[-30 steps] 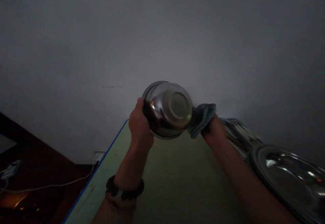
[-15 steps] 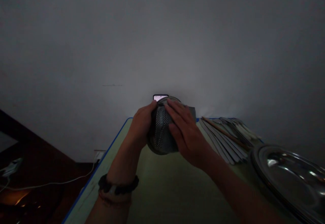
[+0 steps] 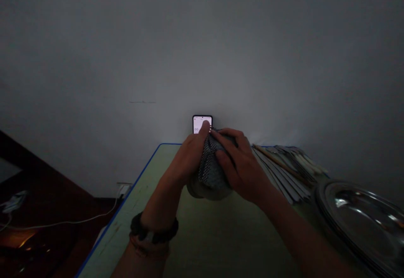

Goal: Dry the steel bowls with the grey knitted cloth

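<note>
My left hand (image 3: 189, 158) is closed on the edge of a round dish (image 3: 202, 192), its thumb up at the top. The dish is tilted over the table, and only its lower rim shows clearly. A grey cloth (image 3: 212, 166) with a dark checked band covers most of its face. My right hand (image 3: 244, 164) grips the cloth and presses it against the dish, fingers bent towards the left thumb. Behind the hands a phone (image 3: 198, 122) with a lit screen leans on the wall, partly hidden.
The hands are above a pale green table (image 3: 214, 236) with a blue edge. Shiny metal plates (image 3: 323, 210) are stacked at the right. Beside them lie flat grey strips (image 3: 280, 181) and a brown stick (image 3: 284, 166). A white cable (image 3: 72, 222) runs at the left.
The dish has tilted and shifted slightly down and right, uncovering more of the phone. The right fingers have bent more and bunched the cloth near the left thumb.
</note>
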`<state>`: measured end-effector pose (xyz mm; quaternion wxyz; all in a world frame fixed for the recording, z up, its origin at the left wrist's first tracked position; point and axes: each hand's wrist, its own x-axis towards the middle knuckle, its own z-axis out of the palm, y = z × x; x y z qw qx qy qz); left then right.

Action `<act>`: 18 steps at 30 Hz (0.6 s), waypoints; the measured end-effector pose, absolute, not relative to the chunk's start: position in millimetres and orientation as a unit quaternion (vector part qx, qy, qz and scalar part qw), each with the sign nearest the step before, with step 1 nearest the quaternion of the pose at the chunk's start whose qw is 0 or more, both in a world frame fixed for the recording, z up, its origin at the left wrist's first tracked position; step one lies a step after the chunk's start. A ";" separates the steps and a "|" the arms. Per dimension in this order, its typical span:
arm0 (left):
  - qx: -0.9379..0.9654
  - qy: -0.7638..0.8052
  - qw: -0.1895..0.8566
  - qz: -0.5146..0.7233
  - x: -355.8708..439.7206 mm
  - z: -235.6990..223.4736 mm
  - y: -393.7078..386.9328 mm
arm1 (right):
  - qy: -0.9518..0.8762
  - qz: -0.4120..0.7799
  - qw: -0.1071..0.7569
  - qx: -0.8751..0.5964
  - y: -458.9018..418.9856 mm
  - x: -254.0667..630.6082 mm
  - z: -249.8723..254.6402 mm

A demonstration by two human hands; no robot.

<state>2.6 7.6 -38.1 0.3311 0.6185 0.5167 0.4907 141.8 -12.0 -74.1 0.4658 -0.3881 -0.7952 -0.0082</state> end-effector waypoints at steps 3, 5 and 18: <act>0.594 0.552 0.320 0.490 -0.8 -32.9 7.4 | -0.796 0.010 0.483 -0.364 -3.5 155.8 -70.9; 0.572 0.557 0.335 0.501 -4.8 -31.9 9.6 | -0.778 0.018 0.517 -0.358 4.4 165.0 -72.0; 0.158 0.337 0.535 0.758 -2.5 -31.2 26.9 | -0.702 0.041 0.597 -0.386 12.4 156.2 -94.2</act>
